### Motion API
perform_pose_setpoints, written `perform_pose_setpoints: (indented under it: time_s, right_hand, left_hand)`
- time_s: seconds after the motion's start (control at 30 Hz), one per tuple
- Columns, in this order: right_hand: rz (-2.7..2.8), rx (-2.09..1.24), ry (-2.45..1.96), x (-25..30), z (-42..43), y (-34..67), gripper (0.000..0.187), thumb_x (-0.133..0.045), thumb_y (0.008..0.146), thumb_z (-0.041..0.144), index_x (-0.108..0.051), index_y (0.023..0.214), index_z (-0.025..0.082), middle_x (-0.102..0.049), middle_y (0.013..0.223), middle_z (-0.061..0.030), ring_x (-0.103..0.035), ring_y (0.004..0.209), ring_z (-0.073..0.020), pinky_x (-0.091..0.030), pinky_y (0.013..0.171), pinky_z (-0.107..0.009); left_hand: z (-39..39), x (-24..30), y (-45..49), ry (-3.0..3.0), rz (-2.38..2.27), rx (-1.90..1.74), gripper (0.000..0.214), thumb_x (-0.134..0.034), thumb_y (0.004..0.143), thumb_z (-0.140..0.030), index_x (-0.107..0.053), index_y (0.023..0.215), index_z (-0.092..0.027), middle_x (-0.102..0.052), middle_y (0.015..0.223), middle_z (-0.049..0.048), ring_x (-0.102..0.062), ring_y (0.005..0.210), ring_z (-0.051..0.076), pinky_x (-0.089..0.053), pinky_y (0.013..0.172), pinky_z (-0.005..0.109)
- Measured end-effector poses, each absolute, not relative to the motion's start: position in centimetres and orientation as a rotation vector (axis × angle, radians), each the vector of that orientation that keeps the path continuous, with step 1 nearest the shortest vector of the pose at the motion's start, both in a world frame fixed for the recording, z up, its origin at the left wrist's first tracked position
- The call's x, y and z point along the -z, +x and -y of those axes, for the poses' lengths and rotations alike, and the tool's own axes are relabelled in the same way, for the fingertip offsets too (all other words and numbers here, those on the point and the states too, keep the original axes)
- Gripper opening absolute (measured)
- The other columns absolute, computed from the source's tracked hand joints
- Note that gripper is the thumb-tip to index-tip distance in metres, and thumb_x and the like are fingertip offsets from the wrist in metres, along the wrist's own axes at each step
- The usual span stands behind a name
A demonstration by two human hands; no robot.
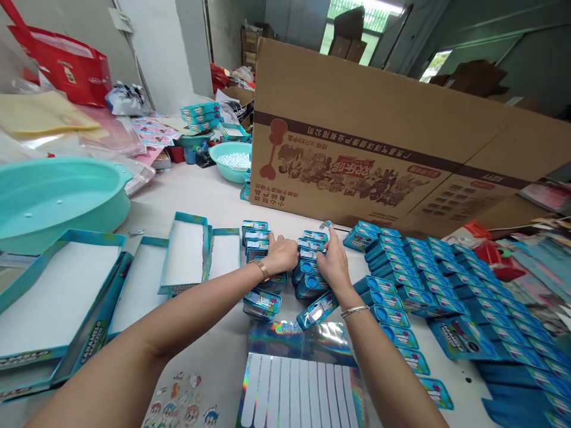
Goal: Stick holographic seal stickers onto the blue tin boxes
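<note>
My left hand (282,254) is over a short row of small blue tins (257,235), its fingers curled and partly hidden; I cannot make out what they hold. Beside it, my right hand (334,264) reaches over a second row of blue tins (311,279). A small clear sticker strip (325,224) clings at its index fingertip, while the thumb is bent near the tin tops. One tin (318,310) lies slanted below the right hand, another (262,303) below the left. Closer to me lies a shiny sheet of sticker strips (303,386), its upper part bare.
Several rows of blue tins (419,273) fill the right side. Open blue trays (185,249) stand at left beside a large turquoise basin (57,196). A big cardboard box (379,137) blocks the back. A bowl (229,169) holds white pellets. Cartoon stickers (182,404) lie in front.
</note>
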State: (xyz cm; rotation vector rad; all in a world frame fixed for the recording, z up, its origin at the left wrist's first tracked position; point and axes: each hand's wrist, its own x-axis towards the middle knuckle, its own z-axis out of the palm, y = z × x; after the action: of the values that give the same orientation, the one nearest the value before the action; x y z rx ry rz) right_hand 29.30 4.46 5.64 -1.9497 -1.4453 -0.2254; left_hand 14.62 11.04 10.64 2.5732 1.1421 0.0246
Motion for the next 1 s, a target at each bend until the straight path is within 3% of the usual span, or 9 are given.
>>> perform_pose_setpoints:
  time_s: [0.13,0.23,0.37,0.47,0.53,0.6,0.7,0.8,1.0]
  right_hand:
    - [1.378,0.097,-1.91,-6.9,-4.3,29.7,0.071,-0.047,0.072,0.013,-0.048,0.143,0.013,-0.057,0.098,-0.0109,-0.057,0.087,-0.0258,-0.051,0.086,-0.043]
    - [1.287,-0.049,-1.793,-9.7,-3.5,30.3,0.057,-0.053,0.075,0.023,-0.06,0.131,0.016,-0.057,0.098,-0.0092,-0.056,0.084,-0.0227,-0.052,0.083,-0.042]
    - [1.159,-0.505,-1.651,-14.1,-1.2,30.2,0.046,-0.062,0.074,0.045,-0.069,0.112,0.021,-0.063,0.1,-0.0065,-0.057,0.087,-0.0199,-0.05,0.077,-0.036]
    - [1.014,-0.814,-1.584,-16.5,0.6,28.9,0.043,-0.071,0.065,0.048,-0.073,0.1,0.023,-0.067,0.1,-0.0045,-0.058,0.092,-0.0194,-0.05,0.075,-0.031]
    - [0.94,-0.907,-1.57,-17.2,1.5,28.1,0.04,-0.076,0.06,0.047,-0.074,0.092,0.023,-0.066,0.092,-0.0029,-0.057,0.09,-0.0184,-0.05,0.073,-0.029]
    - [0.882,-0.948,-1.564,-17.4,2.0,27.6,0.039,-0.078,0.058,0.048,-0.074,0.086,0.023,-0.064,0.085,-0.0017,-0.057,0.086,-0.0175,-0.05,0.071,-0.028]
    - [0.849,-0.957,-1.578,-16.9,2.2,27.6,0.042,-0.078,0.057,0.054,-0.072,0.082,0.022,-0.064,0.081,-0.0018,-0.057,0.081,-0.017,-0.051,0.069,-0.029]
    - [0.998,-0.833,-1.679,-15.7,1.9,27.9,0.05,-0.069,0.063,0.066,-0.069,0.083,0.02,-0.065,0.08,-0.0033,-0.059,0.076,-0.0175,-0.052,0.067,-0.031]
    - [1.215,-0.446,-1.882,-12.2,1.2,27.7,0.036,-0.061,0.072,0.057,-0.056,0.066,0.022,-0.055,0.067,-0.001,-0.05,0.068,-0.0178,-0.041,0.065,-0.031]
  left_hand:
    - [-11.0,-11.2,14.4,2.579,-1.115,-0.112,0.021,-0.065,0.079,-0.017,-0.075,0.097,-0.01,-0.073,0.112,0.0223,-0.053,0.126,0.04,-0.011,0.118,0.061]
    - [-11.5,-12.6,13.5,2.53,-1.07,-0.242,0.028,-0.062,0.082,-0.013,-0.072,0.108,-0.009,-0.07,0.12,0.0214,-0.052,0.13,0.037,-0.016,0.12,0.054]
    - [-12.0,-14.0,12.3,2.237,-0.919,-0.426,0.068,-0.061,0.091,-0.04,-0.04,0.149,-0.011,-0.055,0.144,0.0215,-0.057,0.127,0.03,-0.044,0.106,0.041]
    - [-11.7,-14.1,12.0,1.759,-0.686,-0.481,0.111,-0.077,0.073,-0.061,-0.022,0.157,-0.012,-0.047,0.149,0.0261,-0.057,0.127,0.033,-0.049,0.099,0.04]
    - [-11.5,-14.1,11.8,1.627,-0.616,-0.457,0.12,-0.082,0.064,-0.064,-0.024,0.156,-0.013,-0.049,0.147,0.0261,-0.057,0.127,0.033,-0.049,0.097,0.039]
    - [-11.3,-14.1,11.5,1.634,-0.595,-0.406,0.104,-0.077,0.067,-0.068,-0.041,0.148,-0.014,-0.059,0.137,0.0221,-0.062,0.117,0.03,-0.051,0.089,0.036]
    - [-11.3,-14.2,11.0,1.693,-0.557,-0.356,0.064,-0.065,0.077,-0.069,-0.068,0.11,-0.014,-0.072,0.107,0.0135,-0.068,0.093,0.023,-0.051,0.074,0.031]
    - [-11.3,-13.8,10.9,1.829,-0.59,-0.357,0.04,-0.061,0.085,-0.053,-0.067,0.077,-0.014,-0.07,0.075,0.0061,-0.066,0.071,0.017,-0.048,0.065,0.026]
    - [-9.6,-13.1,11.4,2.235,-0.772,-0.221,0.025,-0.052,0.088,-0.028,-0.068,0.073,-0.016,-0.07,0.07,0.0029,-0.066,0.069,0.017,-0.046,0.064,0.025]
